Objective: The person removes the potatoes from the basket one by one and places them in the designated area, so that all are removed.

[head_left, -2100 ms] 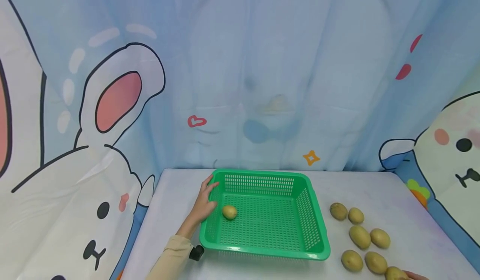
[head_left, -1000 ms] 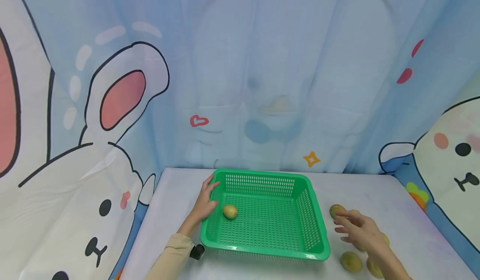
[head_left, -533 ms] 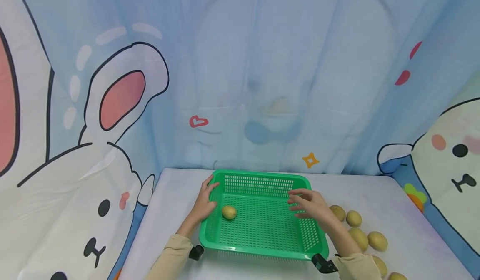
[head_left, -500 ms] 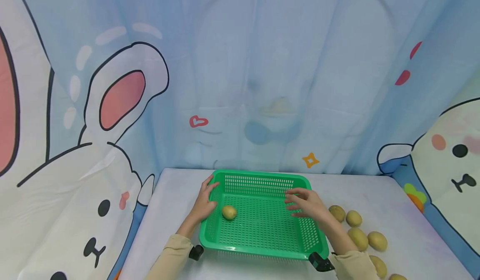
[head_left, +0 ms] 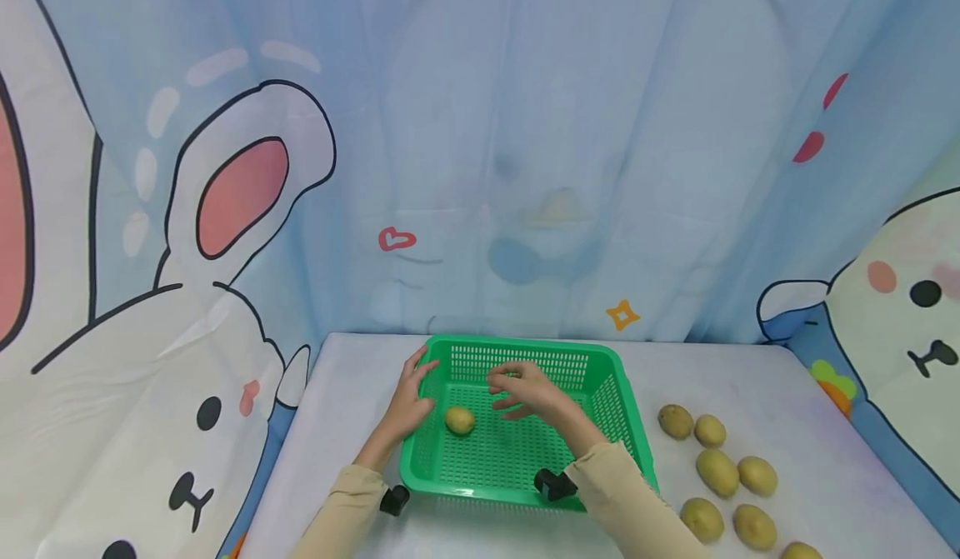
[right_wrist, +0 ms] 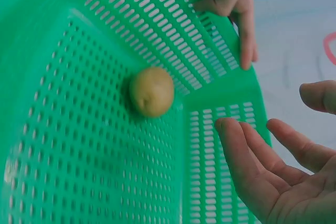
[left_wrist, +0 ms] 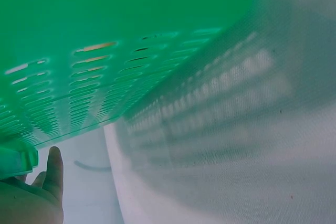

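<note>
A green plastic basket (head_left: 525, 505) with slotted walls stands on the table. One potato (head_left: 460, 421) lies inside, near its left wall; the right wrist view shows the potato (right_wrist: 152, 92) close to a corner. My left hand (head_left: 407, 405) holds the basket's left rim, thumb on the inner side and fingers along the outside. The left wrist view shows part of that hand (left_wrist: 39, 195) beneath the rim. Above the basket floor, to the right of the potato, hovers my right hand (head_left: 528, 390). Its fingers are spread and loosely bent, with nothing between them.
Several more potatoes (head_left: 717, 471) lie on the white table (head_left: 847, 459) right of the basket, one cut off by the lower frame edge. Behind the table hangs a blue curtain (head_left: 465, 142) with cartoon animals.
From beside the potatoes at the lower right, my right hand has come left over them and across the basket's right rim to above its middle. My left hand has stayed on the rim.
</note>
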Demonstrator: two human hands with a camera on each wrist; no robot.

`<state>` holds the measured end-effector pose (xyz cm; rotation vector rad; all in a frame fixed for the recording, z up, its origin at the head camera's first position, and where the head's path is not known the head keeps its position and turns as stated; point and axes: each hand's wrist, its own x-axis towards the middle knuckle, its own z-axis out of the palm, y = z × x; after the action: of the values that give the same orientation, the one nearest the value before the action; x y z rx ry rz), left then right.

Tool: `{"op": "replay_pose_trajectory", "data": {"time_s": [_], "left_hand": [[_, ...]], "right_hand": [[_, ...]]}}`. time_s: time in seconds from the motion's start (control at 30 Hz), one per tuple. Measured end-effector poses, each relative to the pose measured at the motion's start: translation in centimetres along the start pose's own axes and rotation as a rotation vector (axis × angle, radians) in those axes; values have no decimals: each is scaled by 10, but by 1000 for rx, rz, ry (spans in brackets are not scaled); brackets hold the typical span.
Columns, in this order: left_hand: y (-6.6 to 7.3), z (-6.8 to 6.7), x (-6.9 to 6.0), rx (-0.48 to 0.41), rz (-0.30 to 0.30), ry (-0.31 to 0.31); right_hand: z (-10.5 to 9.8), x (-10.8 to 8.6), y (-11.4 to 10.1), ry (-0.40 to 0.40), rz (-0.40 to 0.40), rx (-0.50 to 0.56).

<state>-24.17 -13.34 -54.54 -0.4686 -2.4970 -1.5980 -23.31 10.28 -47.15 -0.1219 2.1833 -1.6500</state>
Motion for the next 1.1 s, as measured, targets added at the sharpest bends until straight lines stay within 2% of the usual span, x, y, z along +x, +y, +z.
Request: {"op": "replay_pose_trajectory", "data": {"time_s": [0.2,0.37,0.53,0.77,0.97,1.1], "left_hand": [[1,-1,0,-10,-4,-6],[2,-2,-1,-12,-13,-13],[3,-2,-2,-14,-10,-11],[2,-2,-2,-23,-15,-22],[-1,-1,-1,-23,-10,-26],[-1,-1,0,-25,-12,-26]], "right_hand": [[21,18,3,-19,56,-27],[38,27,9,-26,147,-40],[46,34,16,-18,199,-30],[52,43,30,-30,218,-28],[60,50,39,43,219,-8],[62,53,39,57,226,26]]}}
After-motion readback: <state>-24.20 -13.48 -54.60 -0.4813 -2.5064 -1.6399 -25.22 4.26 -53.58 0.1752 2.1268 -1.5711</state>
